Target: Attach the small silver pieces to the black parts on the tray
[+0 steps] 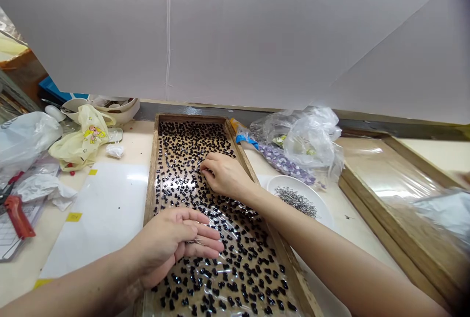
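A long wooden-framed tray lies before me, lined with clear plastic film and covered with many small, shiny black pieces. My left hand hovers over its near left part, palm up with fingers stretched out, and some thin metal pins rest on the fingers. Further up the tray, the thumb and fingertips of my right hand are pinched together just over the black pieces. What that pinch holds, if anything, is too small to make out. Right of the tray, a white plate carries a heap of similar metal pins.
Clear plastic bags and a purple patterned bag lie behind the plate. Another wooden frame with film stands at right. Left are a white sheet, a yellow bag and red-handled cutters. A white sheet hangs ahead.
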{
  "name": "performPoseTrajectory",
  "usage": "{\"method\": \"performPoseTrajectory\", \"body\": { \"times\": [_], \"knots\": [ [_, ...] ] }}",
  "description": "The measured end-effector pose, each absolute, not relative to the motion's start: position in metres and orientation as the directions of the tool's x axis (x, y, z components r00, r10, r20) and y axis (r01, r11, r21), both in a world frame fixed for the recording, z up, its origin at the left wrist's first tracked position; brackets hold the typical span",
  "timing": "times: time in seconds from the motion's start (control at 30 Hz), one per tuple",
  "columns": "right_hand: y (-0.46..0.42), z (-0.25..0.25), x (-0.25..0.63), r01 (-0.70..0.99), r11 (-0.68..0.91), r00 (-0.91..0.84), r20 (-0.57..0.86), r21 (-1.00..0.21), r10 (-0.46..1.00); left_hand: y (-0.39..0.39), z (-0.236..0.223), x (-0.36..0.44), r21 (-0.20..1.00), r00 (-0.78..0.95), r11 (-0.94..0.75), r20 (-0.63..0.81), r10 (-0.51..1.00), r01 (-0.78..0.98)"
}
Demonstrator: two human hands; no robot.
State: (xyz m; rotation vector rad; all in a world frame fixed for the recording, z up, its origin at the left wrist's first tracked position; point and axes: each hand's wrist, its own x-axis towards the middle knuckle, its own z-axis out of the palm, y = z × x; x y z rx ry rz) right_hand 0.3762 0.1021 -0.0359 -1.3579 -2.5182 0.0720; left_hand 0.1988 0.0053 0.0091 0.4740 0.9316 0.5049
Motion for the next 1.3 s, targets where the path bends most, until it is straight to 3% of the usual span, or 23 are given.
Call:
{"method": "performPoseTrajectory", "body": {
  "times": [0.7, 0.77, 0.87, 0.97, 1.03, 1.17, 1.3],
  "knots": [
    [0.101, -0.032, 0.379, 0.803, 0.575, -0.551, 0.174, -0.155, 0.816, 0.006, 0.006, 0.199, 0.587, 0.505, 0.782, -0.619, 0.601, -0.212],
    [0.093, -0.023, 0.380, 0.791, 0.575, -0.534, 0.221, -0.211, 0.816, 0.007, 0.007, 0.199, 0.591, 0.502, 0.768, -0.599, 0.624, -0.249],
    [0.073, -0.007, 0.377, 0.680, 0.592, -0.504, 0.311, -0.432, 0.806, 0.010, 0.007, 0.199, 0.589, 0.493, 0.744, -0.568, 0.659, -0.316],
    [0.050, 0.007, 0.369, 0.519, 0.577, -0.555, 0.264, -0.631, 0.789, 0.011, 0.006, 0.199, 0.549, 0.504, 0.738, -0.543, 0.671, -0.391],
    [0.039, 0.012, 0.363, 0.478, 0.565, -0.599, 0.221, -0.672, 0.769, 0.011, 0.005, 0.199, 0.517, 0.512, 0.738, -0.532, 0.674, -0.434],
    [0.029, 0.010, 0.356, 0.503, 0.615, -0.644, 0.211, -0.608, 0.735, 0.010, 0.004, 0.198, 0.499, 0.508, 0.719, -0.509, 0.695, -0.484],
    [0.028, 0.002, 0.355, 0.474, 0.710, -0.682, 0.294, -0.520, 0.670, 0.010, 0.005, 0.196, 0.496, 0.501, 0.712, -0.507, 0.702, -0.496]
  ]
}}
